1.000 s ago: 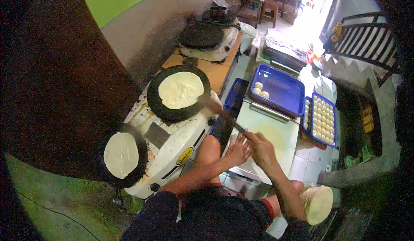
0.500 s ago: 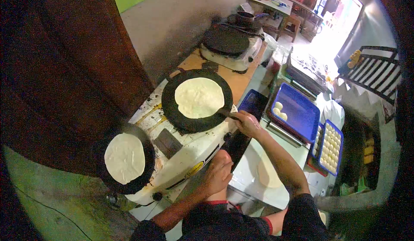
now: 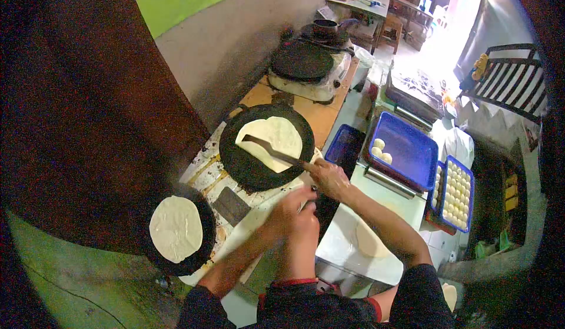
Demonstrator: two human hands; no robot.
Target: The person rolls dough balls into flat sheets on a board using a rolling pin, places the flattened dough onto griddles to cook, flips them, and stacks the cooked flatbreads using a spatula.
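My right hand [image 3: 328, 178] is closed around the handle of a spatula [image 3: 272, 151]. The spatula's dark blade lies along the lower left edge of a pale round flatbread [image 3: 282, 132] on the nearer black griddle [image 3: 241, 164]; this edge looks lifted or folded over. My left hand [image 3: 294, 206] is by the stove's front edge, close to my knee; its fingers are smeared by motion. On a second black griddle [image 3: 206, 249] at the lower left lies another flatbread [image 3: 175, 229].
A blue tray [image 3: 421, 152] holds several dough balls [image 3: 381, 149], and another blue tray [image 3: 457, 194] has rows of them. A rolled dough sheet [image 3: 369, 239] lies on the white work surface [image 3: 341, 246]. Farther back stands an unused-looking griddle [image 3: 301, 60] beside a saucepan [image 3: 325, 29].
The spatula has moved left across the flatbread, whose lower left edge has shifted inward from the griddle's rim. My left hand has moved slightly up toward the stove. The whole view has shifted a little.
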